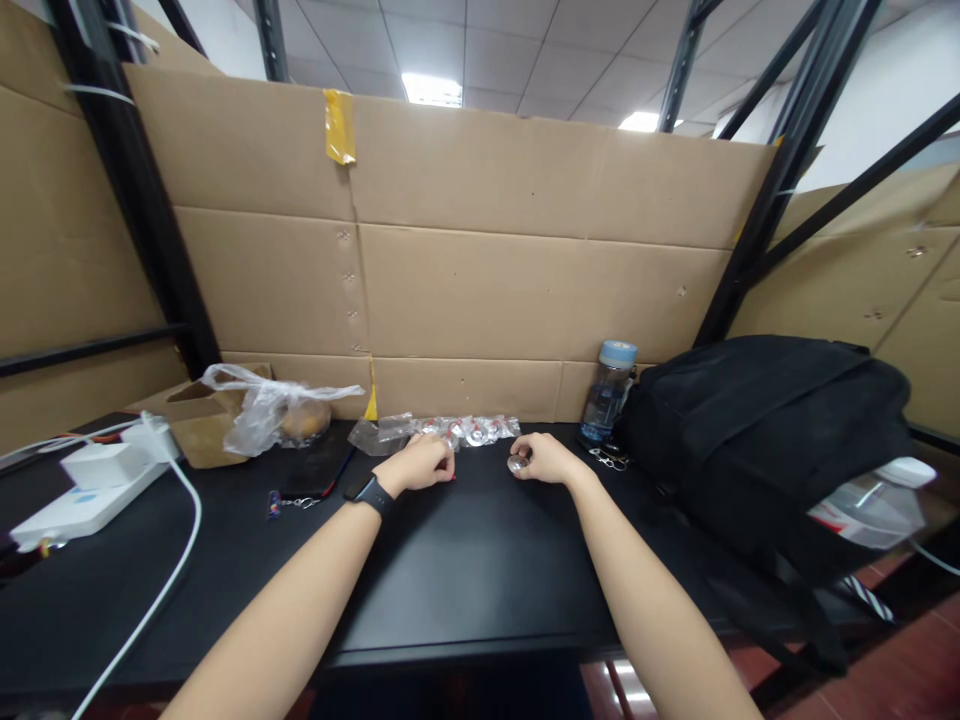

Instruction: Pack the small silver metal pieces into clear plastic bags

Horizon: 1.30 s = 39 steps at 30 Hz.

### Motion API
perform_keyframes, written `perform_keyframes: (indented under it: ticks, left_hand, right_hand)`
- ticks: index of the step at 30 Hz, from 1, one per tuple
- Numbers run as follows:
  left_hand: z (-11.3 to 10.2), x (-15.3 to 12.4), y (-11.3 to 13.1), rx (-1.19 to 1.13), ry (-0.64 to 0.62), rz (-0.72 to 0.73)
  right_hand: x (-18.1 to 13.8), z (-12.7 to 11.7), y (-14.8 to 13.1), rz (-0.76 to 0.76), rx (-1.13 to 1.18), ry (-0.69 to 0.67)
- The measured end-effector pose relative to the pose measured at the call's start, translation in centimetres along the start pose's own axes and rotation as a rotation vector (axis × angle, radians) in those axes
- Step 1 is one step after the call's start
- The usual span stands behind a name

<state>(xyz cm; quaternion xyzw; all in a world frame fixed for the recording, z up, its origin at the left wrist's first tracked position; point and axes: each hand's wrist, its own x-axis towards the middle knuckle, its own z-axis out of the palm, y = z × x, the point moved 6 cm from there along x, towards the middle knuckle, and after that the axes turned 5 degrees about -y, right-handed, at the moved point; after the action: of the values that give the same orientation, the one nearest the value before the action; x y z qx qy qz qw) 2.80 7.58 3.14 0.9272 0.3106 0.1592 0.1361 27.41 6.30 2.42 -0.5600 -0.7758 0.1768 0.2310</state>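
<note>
Both my arms reach forward over a black table [465,570]. My left hand [421,464], with a black watch [369,492] on its wrist, rests on the table with its fingers curled; something small and red shows at its fingertips. My right hand [543,459] lies a little to the right, fingers closed on a small round silvery piece [516,463]. Just behind both hands lies a strip of clear plastic packets [442,431] with several small round parts inside.
A cardboard wall [480,250] backs the table. At the left are a white power strip [82,490] with cables, a cardboard box [199,420] and a plastic bag [281,410]. A black phone [322,470], a water bottle [609,390] and a black backpack [757,430] are nearby.
</note>
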Motion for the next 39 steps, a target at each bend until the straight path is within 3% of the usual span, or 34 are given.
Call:
perform_keyframes:
  ticks: [5,10,18,24,30,39]
  left_hand:
    - [-1.5,0.3,2.1,-0.100,0.218,0.040]
    - [-2.8,0.5,2.6,-0.236,0.390,-0.046]
    - [-3.0,0.5,3.4,-0.229,0.500,-0.043]
    - [-2.8,0.3,3.7,-0.078,0.533,-0.110]
    - [-3.2,-0.4,5.7,0.091,0.591,-0.098]
    - [-3.1,-0.4,6.1,0.012,0.615,-0.101]
  right_hand:
    - [0.0,-0.4,-2.0,-0.078,0.219,0.070]
    - [0.1,-0.4,-5.2,-0.219,0.538,0.192]
    - [0.0,1.5,-8.0,-0.299,0.811,0.190]
    - [-0.1,1.8,-8.0,-0.277,0.864,0.186]
    - [0.0,2.1,-7.6,-0.211,0.903,0.213]
    - [0.1,2.2,-7.0,-0.168,0.985,0.184]
